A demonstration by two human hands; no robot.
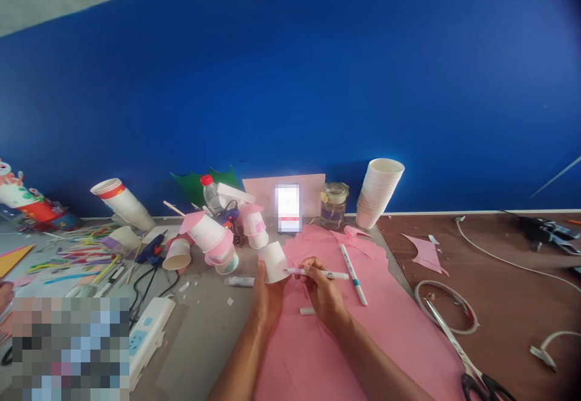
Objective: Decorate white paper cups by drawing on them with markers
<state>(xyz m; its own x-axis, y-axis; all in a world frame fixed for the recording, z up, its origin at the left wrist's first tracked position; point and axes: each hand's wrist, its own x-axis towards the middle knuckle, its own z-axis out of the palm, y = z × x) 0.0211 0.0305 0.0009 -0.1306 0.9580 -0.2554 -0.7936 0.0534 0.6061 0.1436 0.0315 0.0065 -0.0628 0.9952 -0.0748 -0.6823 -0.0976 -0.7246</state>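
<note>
My left hand (265, 295) grips a white paper cup (275, 260), held upside down and tilted above a pink paper sheet (399, 334). My right hand (323, 291) pinches a white marker (320, 273) whose tip touches the cup's side. A second marker (353, 265) with a teal band lies on the pink sheet just right of my right hand. A small white cap (307, 311) rests on the sheet below my hands.
A stack of paper cups (379, 190), a glass jar (334, 204), a phone (287, 208) and decorated cups (213, 241) stand at the back. Scissors (467, 361), a tape ring (447, 304) and cables lie right. A power strip (149, 335) and straws lie left.
</note>
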